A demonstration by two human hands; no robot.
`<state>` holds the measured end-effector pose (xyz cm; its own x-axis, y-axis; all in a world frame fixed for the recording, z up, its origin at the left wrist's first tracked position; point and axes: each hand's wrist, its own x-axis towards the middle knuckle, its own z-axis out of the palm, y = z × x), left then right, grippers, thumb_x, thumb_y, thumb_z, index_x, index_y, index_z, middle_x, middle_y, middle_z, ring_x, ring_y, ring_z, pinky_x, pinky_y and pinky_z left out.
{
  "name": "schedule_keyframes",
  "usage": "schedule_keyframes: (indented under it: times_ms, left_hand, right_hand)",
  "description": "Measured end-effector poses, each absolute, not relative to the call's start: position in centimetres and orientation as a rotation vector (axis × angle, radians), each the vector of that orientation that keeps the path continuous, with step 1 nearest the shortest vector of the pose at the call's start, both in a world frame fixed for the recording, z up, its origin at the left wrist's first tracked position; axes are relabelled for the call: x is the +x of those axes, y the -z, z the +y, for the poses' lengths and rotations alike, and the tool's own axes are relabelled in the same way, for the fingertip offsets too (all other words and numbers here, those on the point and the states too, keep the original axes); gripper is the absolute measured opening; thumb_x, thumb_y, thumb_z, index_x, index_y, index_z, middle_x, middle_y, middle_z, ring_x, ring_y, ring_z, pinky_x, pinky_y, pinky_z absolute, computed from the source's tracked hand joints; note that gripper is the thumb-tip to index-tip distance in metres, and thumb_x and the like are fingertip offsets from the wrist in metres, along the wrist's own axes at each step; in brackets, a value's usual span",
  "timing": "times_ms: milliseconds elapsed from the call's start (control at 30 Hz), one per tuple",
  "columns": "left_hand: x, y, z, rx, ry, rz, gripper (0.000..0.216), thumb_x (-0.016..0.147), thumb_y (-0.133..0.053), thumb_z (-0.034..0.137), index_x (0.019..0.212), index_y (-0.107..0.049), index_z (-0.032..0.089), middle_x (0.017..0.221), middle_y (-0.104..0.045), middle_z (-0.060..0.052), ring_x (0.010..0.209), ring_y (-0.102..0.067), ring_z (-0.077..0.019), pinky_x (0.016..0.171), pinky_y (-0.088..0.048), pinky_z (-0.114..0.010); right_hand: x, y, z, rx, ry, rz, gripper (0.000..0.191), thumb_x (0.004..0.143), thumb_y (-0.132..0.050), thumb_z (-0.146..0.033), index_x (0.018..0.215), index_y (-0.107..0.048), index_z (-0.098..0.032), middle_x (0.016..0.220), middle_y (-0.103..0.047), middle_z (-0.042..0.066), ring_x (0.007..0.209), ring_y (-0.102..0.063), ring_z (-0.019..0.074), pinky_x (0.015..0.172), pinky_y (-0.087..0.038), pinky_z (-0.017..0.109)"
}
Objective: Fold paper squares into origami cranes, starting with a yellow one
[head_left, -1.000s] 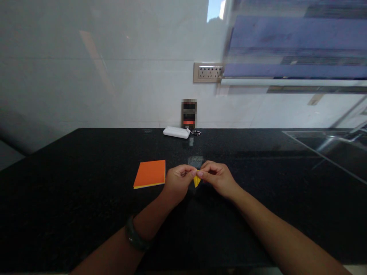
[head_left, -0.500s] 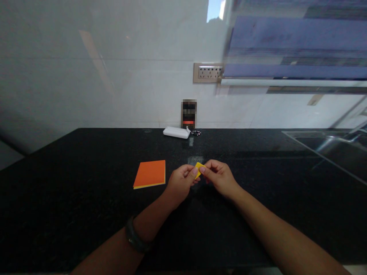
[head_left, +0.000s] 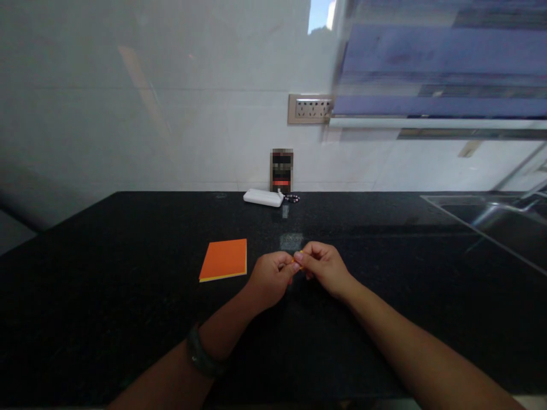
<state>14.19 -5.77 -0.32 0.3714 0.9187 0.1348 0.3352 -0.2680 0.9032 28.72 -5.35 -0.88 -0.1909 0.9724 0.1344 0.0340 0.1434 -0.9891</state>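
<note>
My left hand [head_left: 270,277] and my right hand [head_left: 323,266] meet over the black counter [head_left: 106,273], fingertips pinched together. Between them sits a small folded yellow paper [head_left: 297,260], of which only a sliver shows at the thumbs. Both hands are closed on it. A dark band is on my left wrist. A stack of orange paper squares [head_left: 223,259] lies flat on the counter just left of my left hand.
A white flat case [head_left: 263,197] with a small beaded string lies at the back by the wall, in front of an upright dark device [head_left: 281,169]. A wall socket [head_left: 310,108] is above. A steel sink [head_left: 491,219] is set into the counter at the right.
The yellow paper, which hung below the fingers and then stuck up between them, is now almost wholly covered by the pinching fingertips. Both hands have closed tighter together.
</note>
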Motion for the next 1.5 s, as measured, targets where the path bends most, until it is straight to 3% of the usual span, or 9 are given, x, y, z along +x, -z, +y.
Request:
schedule_keyframes:
  times_ms: [233,367,533,700,1167,1333,1400,1500]
  left_hand:
    - [14.2,0.3,-5.7,1.761,-0.89,1.109,0.026,0.078,-0.043,0.036,0.067,-0.054,0.015,0.05,-0.045,0.005,0.046,-0.042,-0.0085,0.045,-0.03,-0.02]
    - [14.3,0.7,-5.4,1.622,-0.949,1.067,0.032,0.081,-0.036,0.042,0.064,-0.047,0.016,0.055,-0.044,0.004,0.048,-0.044,-0.0087,0.046,-0.034,-0.02]
    - [14.5,0.9,-5.3,1.341,-0.968,0.927,0.033,0.079,-0.039,0.045,0.066,-0.046,0.016,0.049,-0.038,0.006,0.043,-0.037,-0.0076,0.045,-0.035,-0.021]
    - [14.5,0.7,-5.3,1.032,-0.886,0.816,0.03,0.078,-0.043,0.044,0.066,-0.042,0.017,0.045,-0.034,0.008,0.04,-0.033,-0.0059,0.044,-0.035,-0.02]
    - [14.4,1.1,-5.0,1.202,-0.919,0.921,0.033,0.077,-0.043,0.047,0.066,-0.046,0.017,0.047,-0.037,0.007,0.042,-0.036,-0.007,0.045,-0.036,-0.021]
    - [14.2,1.7,-4.4,1.579,-0.995,1.11,0.033,0.078,-0.044,0.043,0.066,-0.055,0.015,0.054,-0.049,0.002,0.052,-0.046,-0.0101,0.051,-0.039,-0.022]
    - [14.1,1.7,-4.4,1.627,-1.115,1.161,0.025,0.073,-0.052,0.039,0.076,-0.059,0.015,0.068,-0.056,-0.002,0.065,-0.052,-0.0129,0.059,-0.043,-0.024]
    - [14.0,1.4,-4.7,1.675,-1.364,1.199,0.024,0.066,-0.063,0.033,0.084,-0.06,0.017,0.087,-0.054,-0.004,0.083,-0.053,-0.0164,0.066,-0.046,-0.025]
  right_hand:
    - [28.8,1.3,-5.2,-0.902,-1.346,-1.335,0.03,0.076,-0.053,-0.04,0.06,-0.053,-0.015,0.047,-0.05,-0.004,0.039,-0.041,0.0051,0.042,-0.033,0.019]
    - [29.0,0.8,-5.3,-0.965,-1.271,-1.379,0.028,0.071,-0.061,-0.038,0.059,-0.05,-0.015,0.049,-0.051,-0.005,0.039,-0.042,0.0045,0.04,-0.03,0.018]
    - [28.9,0.5,-5.5,-0.894,-1.29,-1.403,0.031,0.077,-0.051,-0.043,0.066,-0.056,-0.014,0.056,-0.057,-0.001,0.044,-0.047,0.0058,0.047,-0.037,0.02]
    - [28.7,0.4,-5.5,-0.856,-1.361,-1.381,0.024,0.065,-0.066,-0.034,0.078,-0.058,-0.015,0.064,-0.058,-0.002,0.049,-0.049,0.0059,0.049,-0.04,0.02]
    - [28.6,0.2,-5.5,-1.006,-1.238,-1.404,0.014,0.068,-0.06,-0.028,0.071,-0.056,-0.015,0.059,-0.053,-0.003,0.047,-0.047,0.0065,0.047,-0.036,0.021]
    - [28.7,0.4,-5.3,-1.066,-1.122,-1.451,0.012,0.068,-0.058,-0.027,0.07,-0.054,-0.016,0.059,-0.052,-0.003,0.048,-0.046,0.0073,0.047,-0.036,0.021]
    - [28.7,0.6,-5.2,-1.08,-1.032,-1.487,0.011,0.069,-0.056,-0.027,0.068,-0.053,-0.016,0.058,-0.051,-0.003,0.049,-0.045,0.0075,0.047,-0.035,0.021]
    - [28.7,1.1,-5.1,-1.116,-0.874,-1.547,0.011,0.069,-0.055,-0.026,0.065,-0.052,-0.017,0.056,-0.049,-0.003,0.048,-0.042,0.0077,0.046,-0.033,0.021]
